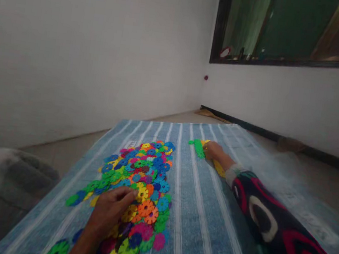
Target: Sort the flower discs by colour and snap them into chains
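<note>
My left hand (111,207) reaches over a spread heap of colourful notched plastic discs (139,164). Its thumb and index finger close at the edge of a yellow flower-shaped disc (142,193). Orange discs (145,208) lie just to the right of it. Farther off, my right hand (214,151) is lowered to the cloth with its fingers curled, and what they hold is hidden. Beside those fingers lies a row of green discs (198,148). Yellow discs (219,168) show below the hand, partly covered by it.
A blue-and-white striped cloth (182,187) lies under the discs. A grey fabric-covered form (3,201) is at the lower left. White walls (105,43) rise behind, with a dark-framed window (294,31) at the upper right. A brown broom-like object (208,114) rests near the corner.
</note>
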The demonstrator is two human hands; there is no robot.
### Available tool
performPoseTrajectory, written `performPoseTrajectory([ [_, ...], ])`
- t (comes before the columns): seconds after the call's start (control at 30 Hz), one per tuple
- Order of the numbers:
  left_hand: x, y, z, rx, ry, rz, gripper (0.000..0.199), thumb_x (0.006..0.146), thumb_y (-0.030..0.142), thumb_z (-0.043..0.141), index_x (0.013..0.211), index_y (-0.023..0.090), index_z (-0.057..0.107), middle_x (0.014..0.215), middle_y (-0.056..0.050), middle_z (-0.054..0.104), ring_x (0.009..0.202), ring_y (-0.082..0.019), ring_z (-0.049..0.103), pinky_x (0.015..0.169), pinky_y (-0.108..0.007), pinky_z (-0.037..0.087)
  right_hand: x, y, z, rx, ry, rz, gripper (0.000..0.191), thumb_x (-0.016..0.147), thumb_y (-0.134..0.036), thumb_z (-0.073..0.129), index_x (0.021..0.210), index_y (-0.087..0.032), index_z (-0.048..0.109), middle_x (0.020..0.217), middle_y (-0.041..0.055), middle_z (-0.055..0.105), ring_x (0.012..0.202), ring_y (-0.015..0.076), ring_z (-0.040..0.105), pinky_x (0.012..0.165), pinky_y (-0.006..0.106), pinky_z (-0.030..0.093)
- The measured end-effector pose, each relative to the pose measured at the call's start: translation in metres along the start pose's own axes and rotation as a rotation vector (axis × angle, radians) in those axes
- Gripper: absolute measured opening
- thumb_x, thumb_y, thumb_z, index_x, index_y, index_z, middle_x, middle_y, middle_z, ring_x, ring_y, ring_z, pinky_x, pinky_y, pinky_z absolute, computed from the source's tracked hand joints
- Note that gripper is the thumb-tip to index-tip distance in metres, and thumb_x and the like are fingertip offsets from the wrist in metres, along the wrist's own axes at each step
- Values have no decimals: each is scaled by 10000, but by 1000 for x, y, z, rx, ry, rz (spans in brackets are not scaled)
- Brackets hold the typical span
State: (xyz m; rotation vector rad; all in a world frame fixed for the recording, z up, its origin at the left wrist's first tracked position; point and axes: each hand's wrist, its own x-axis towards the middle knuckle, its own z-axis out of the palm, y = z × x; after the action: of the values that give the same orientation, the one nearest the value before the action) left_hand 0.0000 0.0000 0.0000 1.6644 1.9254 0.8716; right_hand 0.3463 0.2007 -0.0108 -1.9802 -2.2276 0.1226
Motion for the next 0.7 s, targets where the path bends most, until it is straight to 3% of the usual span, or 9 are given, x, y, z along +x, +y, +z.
performPoseTrajectory([
  [0.2, 1, 4, -6, -46, 31, 16, 402, 651, 569, 560, 619, 191, 694, 620, -5, 663, 622, -181, 576, 571, -248, 432, -29, -22, -6, 40, 36, -30, 331, 883, -220, 470, 1073, -181, 739, 1100, 111, 725, 1027, 238, 654, 788, 264, 438],
  [0.37, 5, -5, -14, -17, 33, 50, 404, 649, 575, 562, 593, 190, 670, 568, -4, 624, 577, -169, 536, 524, -244, 388, -97, -65, 6, 128, 22, -166, 322, 909, -278, 460, 1065, -246, 740, 1094, 22, 740, 1024, 169, 652, 808, 213, 421],
  [0.47, 7, -8, -15, 22, -2, 72, 410, 638, 585, 569, 553, 189, 635, 534, -4, 591, 560, -165, 517, 523, -247, 375, -145, -85, 22, 270, -16, -268, 308, 893, -273, 471, 1005, -225, 754, 1000, 28, 760, 934, 169, 671, 771, 221, 418],
  [0.6, 8, -8, -11, 45, -46, 92, 386, 642, 551, 546, 541, 184, 616, 531, -2, 559, 537, -153, 488, 531, -256, 356, -196, -91, 38, 389, -29, -302, 296, 883, -276, 470, 934, -214, 755, 907, 34, 762, 838, 169, 679, 735, 231, 407],
  [0.7, 8, -9, -8, 68, -67, 103, 362, 650, 516, 524, 520, 184, 586, 501, 7, 513, 518, -143, 461, 524, -256, 331, -218, -84, 43, 475, -31, -283, 279, 860, -251, 476, 861, -199, 750, 837, 31, 751, 781, 161, 673, 709, 228, 407],
])
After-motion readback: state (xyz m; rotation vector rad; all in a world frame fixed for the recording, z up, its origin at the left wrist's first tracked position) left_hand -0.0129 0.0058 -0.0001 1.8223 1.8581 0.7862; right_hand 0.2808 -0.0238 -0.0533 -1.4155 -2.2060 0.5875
